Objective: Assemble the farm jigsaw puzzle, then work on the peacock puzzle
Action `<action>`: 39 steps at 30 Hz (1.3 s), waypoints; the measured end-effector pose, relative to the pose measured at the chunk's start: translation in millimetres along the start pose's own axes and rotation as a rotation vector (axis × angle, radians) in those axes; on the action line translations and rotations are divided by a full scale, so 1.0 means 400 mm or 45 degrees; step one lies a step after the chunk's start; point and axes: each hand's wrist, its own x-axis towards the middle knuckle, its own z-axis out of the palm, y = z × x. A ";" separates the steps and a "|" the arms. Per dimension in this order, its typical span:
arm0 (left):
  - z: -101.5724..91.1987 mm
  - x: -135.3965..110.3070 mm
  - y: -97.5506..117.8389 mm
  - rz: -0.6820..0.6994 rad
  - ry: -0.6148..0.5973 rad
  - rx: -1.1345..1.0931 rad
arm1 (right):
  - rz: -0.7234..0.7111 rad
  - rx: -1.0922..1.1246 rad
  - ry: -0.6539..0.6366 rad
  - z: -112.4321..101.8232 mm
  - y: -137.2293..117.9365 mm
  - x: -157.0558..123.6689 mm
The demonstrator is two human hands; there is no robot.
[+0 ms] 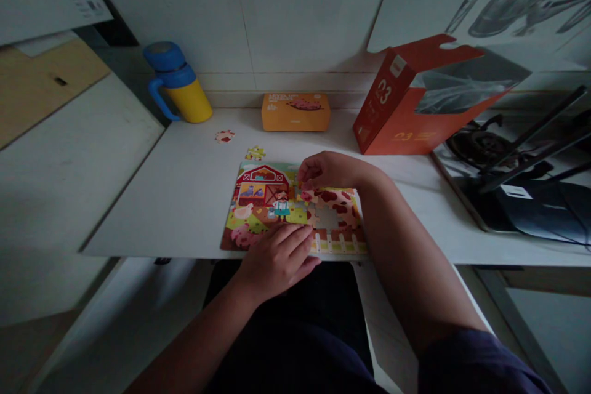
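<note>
A colourful farm jigsaw puzzle [258, 203], with a red barn and a spotted cow, lies at the front edge of the white table [184, 197]. My left hand [279, 258] rests flat on the puzzle's lower edge, fingers stretched out. My right hand [323, 171] is curled over the puzzle's upper middle, fingertips pinched on a puzzle piece [308, 185] pressed against the picture. Two loose pieces lie beyond the puzzle: a yellow-green piece [255, 152] just above it and a red-and-white piece [225, 136] further back.
At the back of the table stand a yellow mug with a blue lid [178, 83], a small orange box [295, 112] and a large open orange-red box [415, 98]. A gas stove [517, 166] lies to the right.
</note>
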 end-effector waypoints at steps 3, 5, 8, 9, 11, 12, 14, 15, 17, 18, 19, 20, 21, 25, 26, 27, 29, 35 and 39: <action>0.002 -0.001 -0.001 0.000 -0.003 0.006 | 0.035 -0.057 -0.020 0.012 -0.005 0.004; 0.002 -0.002 -0.001 0.002 -0.004 0.007 | 0.054 -0.125 -0.053 0.018 -0.010 0.005; 0.001 -0.001 -0.001 0.002 -0.013 0.007 | 0.065 -0.257 -0.080 0.024 -0.022 0.003; 0.000 -0.001 -0.001 0.003 -0.015 0.007 | 0.068 -0.300 -0.075 0.025 -0.026 0.002; -0.001 0.000 -0.001 0.007 -0.008 0.010 | 0.066 -0.380 -0.058 0.027 -0.033 0.001; -0.002 0.000 -0.001 0.010 -0.002 0.011 | 0.060 -0.419 -0.052 0.028 -0.035 0.000; -0.003 0.002 0.000 0.006 0.003 0.014 | 0.043 -0.487 -0.046 0.029 -0.037 -0.001; -0.004 0.002 0.000 0.001 0.000 0.016 | 0.039 -0.519 -0.041 0.030 -0.037 -0.001; -0.003 0.002 0.001 -0.003 -0.007 0.017 | 0.044 -0.584 -0.030 0.031 -0.035 0.001; -0.003 0.002 0.002 -0.003 -0.008 0.017 | 0.054 -0.614 -0.024 0.031 -0.033 0.002; -0.002 0.002 0.002 -0.004 -0.010 0.015 | 0.067 -0.640 -0.020 0.031 -0.031 0.004; -0.002 0.001 0.002 -0.006 -0.010 0.011 | 0.081 -0.663 -0.018 0.031 -0.029 0.006; -0.001 0.001 0.002 -0.008 -0.011 0.007 | 0.090 -0.680 -0.017 0.031 -0.026 0.008; 0.000 0.000 0.001 -0.009 -0.007 -0.004 | 0.089 -0.712 -0.012 0.033 -0.022 0.011; 0.000 0.001 0.001 -0.007 -0.006 -0.002 | 0.090 -0.712 -0.011 0.034 -0.023 0.011; -0.001 0.001 0.001 -0.006 -0.007 0.001 | 0.094 -0.707 -0.009 0.035 -0.025 0.010; -0.001 0.001 0.001 -0.005 -0.008 0.005 | 0.099 -0.692 -0.004 0.037 -0.031 0.007; 0.000 -0.002 0.002 -0.027 -0.022 -0.023 | 0.057 -0.722 -0.016 0.040 -0.039 0.006; 0.001 -0.001 0.001 -0.021 -0.015 -0.023 | 0.036 -0.746 -0.015 0.041 -0.031 0.012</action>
